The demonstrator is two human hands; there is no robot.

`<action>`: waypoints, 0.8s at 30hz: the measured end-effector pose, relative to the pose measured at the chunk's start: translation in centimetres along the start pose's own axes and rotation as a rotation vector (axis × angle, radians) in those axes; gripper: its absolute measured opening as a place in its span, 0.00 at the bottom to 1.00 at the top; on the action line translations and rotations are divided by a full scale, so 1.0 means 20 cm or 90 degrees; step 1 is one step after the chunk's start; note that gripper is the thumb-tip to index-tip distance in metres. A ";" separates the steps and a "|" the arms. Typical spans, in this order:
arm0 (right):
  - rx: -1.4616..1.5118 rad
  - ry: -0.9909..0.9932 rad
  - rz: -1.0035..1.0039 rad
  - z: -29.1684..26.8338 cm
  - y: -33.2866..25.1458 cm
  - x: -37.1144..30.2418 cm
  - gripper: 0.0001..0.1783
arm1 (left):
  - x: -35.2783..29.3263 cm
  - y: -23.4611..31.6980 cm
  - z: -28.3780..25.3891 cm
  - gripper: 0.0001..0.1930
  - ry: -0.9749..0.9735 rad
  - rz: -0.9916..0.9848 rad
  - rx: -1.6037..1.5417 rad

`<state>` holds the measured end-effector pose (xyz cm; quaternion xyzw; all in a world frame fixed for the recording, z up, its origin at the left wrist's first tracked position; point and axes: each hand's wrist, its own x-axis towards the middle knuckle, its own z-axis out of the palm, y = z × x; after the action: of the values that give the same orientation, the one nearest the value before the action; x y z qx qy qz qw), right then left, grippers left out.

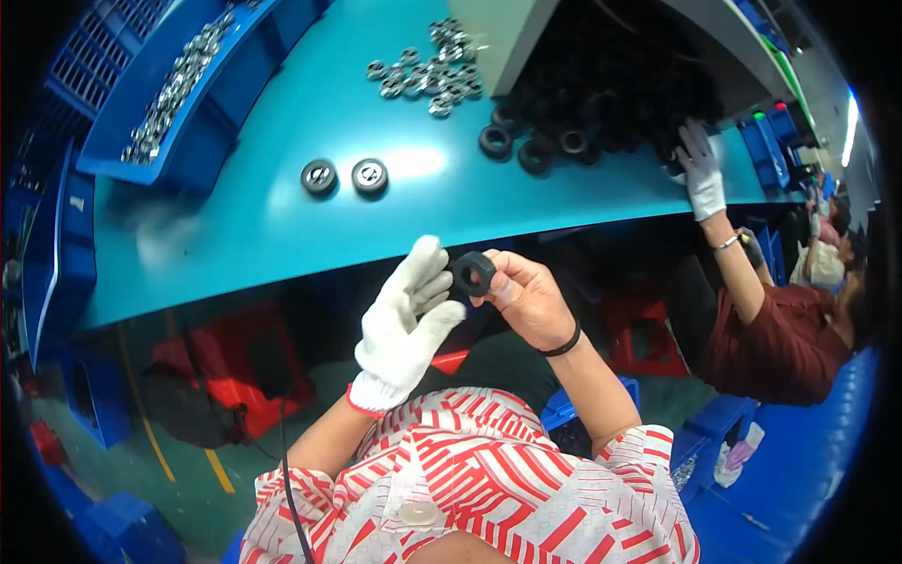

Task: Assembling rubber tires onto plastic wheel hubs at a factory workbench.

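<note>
Between the thumb and fingers of my bare right hand (534, 299) is a small black rubber tyre (462, 274), its hole showing, held up in front of the table edge. Close by on its left, my white-gloved left hand (399, 320) has its fingers stretched out and its thumb apart. No object shows in that glove, though part of the palm is hidden, and I cannot tell whether its fingertips touch the tyre. Beyond them on the table lie two small wheels, black tyres around silvery hubs: a left one (319, 178) and a right one (370, 177).
Shiny metal hubs (440, 77) lie loose on the teal table (282, 221), beside a heap of black tyres (601, 94). A blue bin (202, 122) of metal parts stands at the left. A co-worker's gloved hand (702, 174) reaches into the heap at the right.
</note>
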<state>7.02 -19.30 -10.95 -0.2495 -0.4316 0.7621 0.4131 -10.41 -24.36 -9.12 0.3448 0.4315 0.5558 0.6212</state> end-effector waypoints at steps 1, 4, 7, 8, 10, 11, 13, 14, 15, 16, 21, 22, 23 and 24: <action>-0.016 -0.015 0.009 0.04 0.02 0.00 0.13 | -0.01 -0.01 -0.01 0.38 -0.016 0.017 -0.015; -0.052 -0.030 0.091 0.09 0.12 0.00 0.11 | -0.03 -0.03 -0.09 0.35 -0.061 0.048 0.139; -0.149 -0.027 0.147 0.14 0.09 0.02 0.08 | -0.07 -0.06 -0.14 0.33 -0.010 0.063 0.196; -0.215 -0.036 0.124 0.16 0.09 0.03 0.08 | -0.07 -0.06 -0.16 0.33 -0.001 0.075 0.232; -0.318 -0.052 0.102 0.19 0.09 0.05 0.08 | -0.09 -0.04 -0.18 0.32 0.005 0.078 0.268; -0.423 -0.073 0.068 0.22 0.07 0.07 0.08 | -0.10 -0.05 -0.19 0.31 0.013 0.080 0.268; -0.637 -0.102 -0.069 0.28 0.01 0.12 0.08 | -0.10 -0.06 -0.22 0.30 0.017 0.074 0.271; -0.666 -0.101 -0.127 0.30 -0.02 0.14 0.08 | -0.10 -0.07 -0.23 0.31 -0.005 0.023 0.167; -0.695 -0.100 -0.186 0.30 -0.06 0.18 0.07 | -0.09 -0.07 -0.24 0.32 -0.028 -0.026 0.063; -0.689 -0.094 -0.208 0.31 -0.11 0.23 0.05 | -0.09 -0.07 -0.26 0.31 -0.031 -0.057 0.015; -0.938 0.064 -0.383 0.18 -0.26 0.51 0.06 | -0.08 0.05 -0.29 0.29 -0.039 -0.166 -0.140; -1.000 0.124 -0.364 0.15 -0.28 0.56 0.07 | -0.07 0.05 -0.30 0.29 -0.064 -0.171 -0.145; -1.063 0.134 -0.402 0.12 -0.29 0.62 0.08 | -0.07 0.04 -0.29 0.31 -0.051 -0.179 -0.181; -1.126 0.144 -0.441 0.08 -0.30 0.67 0.09 | -0.07 0.03 -0.29 0.31 -0.058 -0.173 -0.184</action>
<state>1.23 -6.92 -5.24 -0.4017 -0.8585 -0.0331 0.3171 -15.96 -26.00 -10.56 0.2156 0.3613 0.5067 0.7525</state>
